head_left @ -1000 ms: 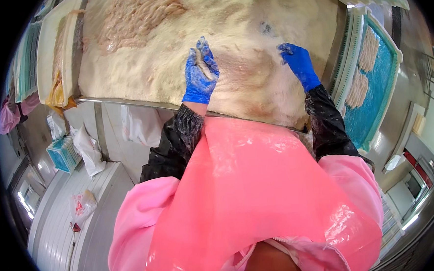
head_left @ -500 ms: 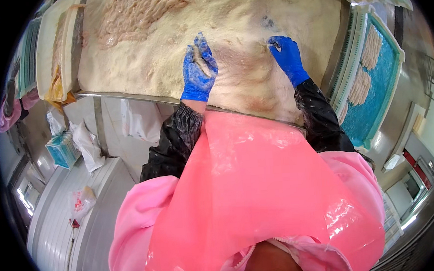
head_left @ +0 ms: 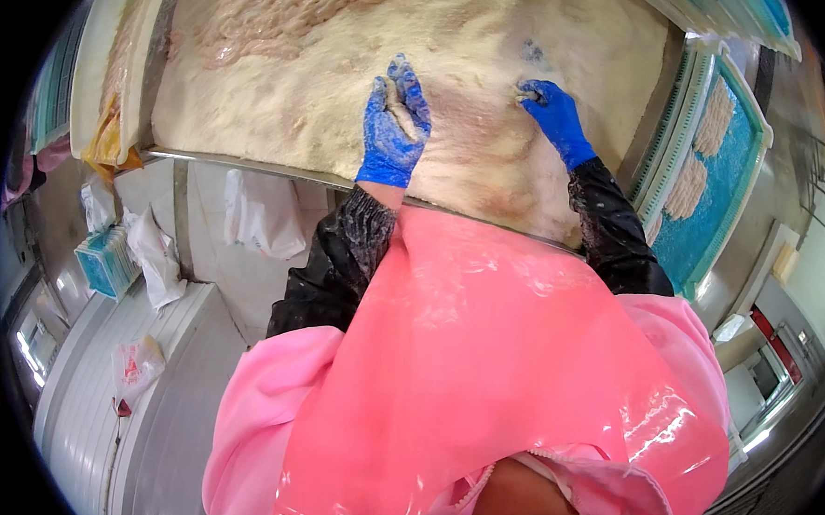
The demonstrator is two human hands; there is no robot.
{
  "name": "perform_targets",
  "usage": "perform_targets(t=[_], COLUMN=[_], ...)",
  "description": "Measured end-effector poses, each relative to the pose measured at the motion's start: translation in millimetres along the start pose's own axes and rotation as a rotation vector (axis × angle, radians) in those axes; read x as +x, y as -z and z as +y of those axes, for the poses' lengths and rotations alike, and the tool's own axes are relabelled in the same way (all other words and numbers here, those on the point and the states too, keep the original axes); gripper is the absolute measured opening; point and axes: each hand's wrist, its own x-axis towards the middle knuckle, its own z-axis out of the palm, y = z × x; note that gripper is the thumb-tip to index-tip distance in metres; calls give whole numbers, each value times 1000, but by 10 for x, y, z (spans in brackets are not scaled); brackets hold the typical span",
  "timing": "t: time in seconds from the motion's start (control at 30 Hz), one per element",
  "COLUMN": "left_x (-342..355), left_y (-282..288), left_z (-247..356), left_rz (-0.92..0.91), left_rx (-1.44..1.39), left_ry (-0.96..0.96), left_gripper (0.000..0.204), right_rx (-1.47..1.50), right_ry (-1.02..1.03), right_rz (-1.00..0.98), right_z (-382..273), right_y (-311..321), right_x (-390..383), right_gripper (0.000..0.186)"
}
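My left hand (head_left: 394, 128), in a blue glove caked with crumbs, is cupped over the breading with its palm turned inward. A pale, crumb-coated meat strip (head_left: 403, 116) lies in its palm, between thumb and fingers. My right hand (head_left: 559, 124), also blue-gloved, hovers over the breading to the right, its thumb and fingers pinched together. Something small and pale shows at those fingertips, too little to name. Under both hands spreads a thick bed of cream-coloured breading crumbs (head_left: 283, 110). A heap of raw pinkish meat strips (head_left: 279, 17) lies on it at the far left.
At right stands a stack of trays; its blue top tray (head_left: 709, 214) bears rows of coated strips (head_left: 715, 122). A white container (head_left: 95, 74) borders the left side. The metal table edge (head_left: 268, 172) runs before my pink apron (head_left: 490, 319). White bags (head_left: 156, 257) hang lower left.
The view has shifted slightly, moving the table a little rightward in the picture. My right hand's fingers have turned more to the left, with a pale bit now showing at the tips.
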Motion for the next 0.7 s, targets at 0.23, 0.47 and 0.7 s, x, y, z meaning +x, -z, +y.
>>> perform_targets(t=[0.23, 0.47, 0.7], left_x=[-9, -19, -27], left_y=[-68, -188, -232], left_z=[-124, -306, -346], left_rz=[7, 7, 21], left_rx=[149, 551, 519], left_ry=[-118, -308, -293], left_gripper=[36, 39, 41], right_rx=[183, 338, 609], right_ry=[-69, -22, -144], right_rz=[-19, -140, -130], right_z=[-1149, -1755, -1835], right_y=[-114, -578, -570], right_x=[-284, -606, -639], right_gripper=[20, 23, 16])
